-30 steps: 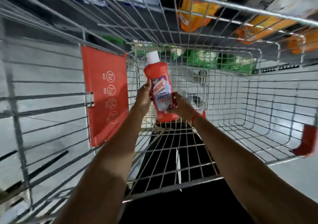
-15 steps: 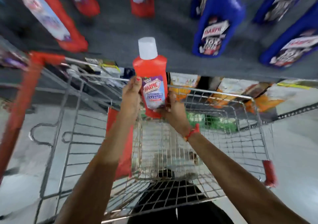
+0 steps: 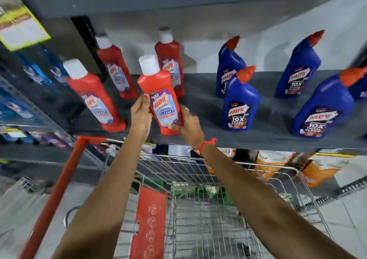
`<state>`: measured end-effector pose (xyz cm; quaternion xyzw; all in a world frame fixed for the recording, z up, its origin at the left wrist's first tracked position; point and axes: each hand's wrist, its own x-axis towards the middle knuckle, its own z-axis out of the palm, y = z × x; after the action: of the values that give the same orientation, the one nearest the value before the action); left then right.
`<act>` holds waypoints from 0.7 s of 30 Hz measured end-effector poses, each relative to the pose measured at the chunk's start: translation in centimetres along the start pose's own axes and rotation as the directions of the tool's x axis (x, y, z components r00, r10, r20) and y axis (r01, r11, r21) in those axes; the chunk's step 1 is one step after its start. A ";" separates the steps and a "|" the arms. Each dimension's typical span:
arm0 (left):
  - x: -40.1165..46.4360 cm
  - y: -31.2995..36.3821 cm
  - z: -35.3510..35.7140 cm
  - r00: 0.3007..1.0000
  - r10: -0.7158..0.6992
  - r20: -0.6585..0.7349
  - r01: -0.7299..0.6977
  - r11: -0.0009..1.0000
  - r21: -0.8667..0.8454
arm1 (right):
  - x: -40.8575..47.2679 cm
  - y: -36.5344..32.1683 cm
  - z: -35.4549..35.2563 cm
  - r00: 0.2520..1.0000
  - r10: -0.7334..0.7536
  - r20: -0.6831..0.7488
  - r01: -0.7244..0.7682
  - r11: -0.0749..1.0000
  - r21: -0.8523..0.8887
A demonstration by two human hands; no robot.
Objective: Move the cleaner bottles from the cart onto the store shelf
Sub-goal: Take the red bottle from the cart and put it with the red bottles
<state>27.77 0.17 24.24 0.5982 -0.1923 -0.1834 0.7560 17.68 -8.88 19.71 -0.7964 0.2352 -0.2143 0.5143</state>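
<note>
Red bottle point(image 3: 161, 101) between shelved bottles point(image 3: 95, 97).

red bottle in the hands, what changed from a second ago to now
The red bottle went up and forward: a second ago it was held low inside the cart, now it is at the front edge of the shelf, between the red and blue bottles standing there. Whether its base has touched down is unclear. Unchanged: the left hand and right hand both grip it, upright, label facing the camera.
</note>
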 end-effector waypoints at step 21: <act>-0.8 -3.0 -0.4 0.996 -0.040 -0.075 0.045 0.997 0.063 | 0.6 0.2 1.0 0.999 0.046 -0.019 -0.043 0.990 0.134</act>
<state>27.19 0.27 21.21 0.6326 -0.1577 -0.1709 0.7388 18.77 -8.58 19.21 -0.7524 0.2440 -0.2269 0.5683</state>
